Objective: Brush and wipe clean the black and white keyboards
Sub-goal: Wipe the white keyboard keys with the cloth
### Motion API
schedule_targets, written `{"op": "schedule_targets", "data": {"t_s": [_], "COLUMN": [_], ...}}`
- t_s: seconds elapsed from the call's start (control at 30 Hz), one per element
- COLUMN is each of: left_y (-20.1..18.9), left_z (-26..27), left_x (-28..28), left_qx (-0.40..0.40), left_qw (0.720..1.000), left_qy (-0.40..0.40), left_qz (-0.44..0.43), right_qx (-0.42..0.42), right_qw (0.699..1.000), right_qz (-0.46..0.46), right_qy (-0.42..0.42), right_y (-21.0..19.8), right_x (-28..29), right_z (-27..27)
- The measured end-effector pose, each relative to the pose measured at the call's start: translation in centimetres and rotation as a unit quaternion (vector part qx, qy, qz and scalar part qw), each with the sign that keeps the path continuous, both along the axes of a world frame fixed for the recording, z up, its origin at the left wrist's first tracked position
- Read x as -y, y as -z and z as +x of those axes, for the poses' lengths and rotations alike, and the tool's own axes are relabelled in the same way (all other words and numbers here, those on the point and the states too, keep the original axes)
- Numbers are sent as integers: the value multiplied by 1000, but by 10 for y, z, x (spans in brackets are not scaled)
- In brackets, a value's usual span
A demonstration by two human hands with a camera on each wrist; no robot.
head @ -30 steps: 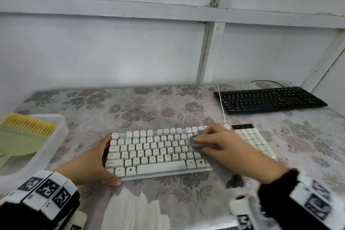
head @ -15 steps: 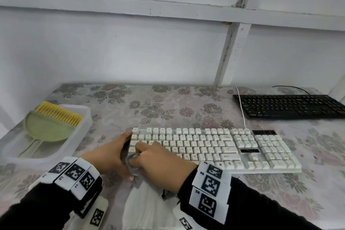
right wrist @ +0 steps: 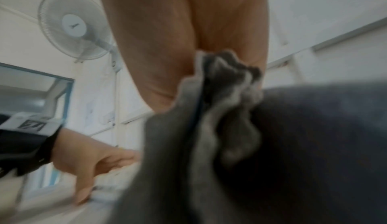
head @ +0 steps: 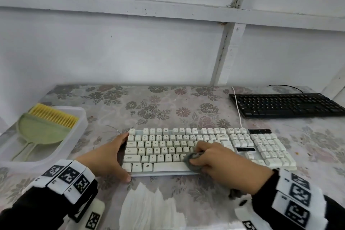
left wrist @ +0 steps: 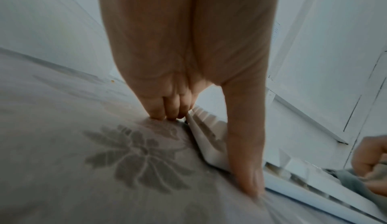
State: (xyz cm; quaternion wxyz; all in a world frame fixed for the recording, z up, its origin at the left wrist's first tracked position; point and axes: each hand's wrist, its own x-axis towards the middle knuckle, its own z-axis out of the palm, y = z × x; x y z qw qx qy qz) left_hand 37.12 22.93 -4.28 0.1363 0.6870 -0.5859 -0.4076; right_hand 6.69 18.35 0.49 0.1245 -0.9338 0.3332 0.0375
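Here, cloth [head: 194, 160] in right hand [head: 222, 166], seemingly on white keyboard [head: 265, 147]

A plain home room — floral-covered table [head: 168, 102], white panelled wall [head: 130, 52], wall fan [right wrist: 73, 27].

A white panelled wall [head: 115, 52] rises behind the table [head: 158, 99], crossed by 1 horizontal batten [head: 130, 10] and 1 upright post [head: 226, 52] with chipped paint. The tabletop wears a faded floral covering. In the right wrist view, a white fan [right wrist: 73, 27] is mounted high, with a blue-framed window [right wrist: 35, 91] below it.
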Motion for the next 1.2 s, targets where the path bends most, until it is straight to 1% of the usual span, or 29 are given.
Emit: {"op": "schedule_targets", "data": {"t_s": [0.1,0.13,0.2,0.27,0.37,0.47,0.53,0.67,0.77,0.9,1.0,1.13,1.2], "left_y": [1,0,-1,-1,1,2,0,2,4,1,1,1,2], "left_z": [0,0,0,1,2,-1,-3,0,2,1,0,0,1], "left_x": [1,1,0,0,1,2,2,2,2,1,1,0,0], "left_qx": [-6,-7,-9,-12,-21,-31,-45,-75,-69,-30,-24,-26,-29], "left_qw": [1000,1000,1000,1000,1000,999,999,997,998,1000,1000,1000,1000], "left_qy": [4,6,11,12,14,15,8,6,12,7,5,5,7], "left_qz": [0,0,0,0,2,-9,-11,-11,-10,-1,0,-2,-2], "right_qx": [-60,-64,-41,4,65,56,53,51,59,44,27,-17,-29], "right_qw": [997,997,998,1000,994,985,983,980,981,988,994,999,999], "right_qz": [22,25,34,30,35,8,-12,-49,-51,-43,-30,-11,14], "right_qy": [38,42,43,8,-84,-161,-173,-185,-179,-144,-105,-50,-18], "right_y": [-14,-18,-24,-26,-21,-5,4,9,10,14,9,-2,-5], "right_x": [2,3,2,2,-3,-9,-10,-6,-2,3,4,6,8], "right_z": [-10,-9,3,25,72,112,121,106,85,54,30,-7,-20]}}
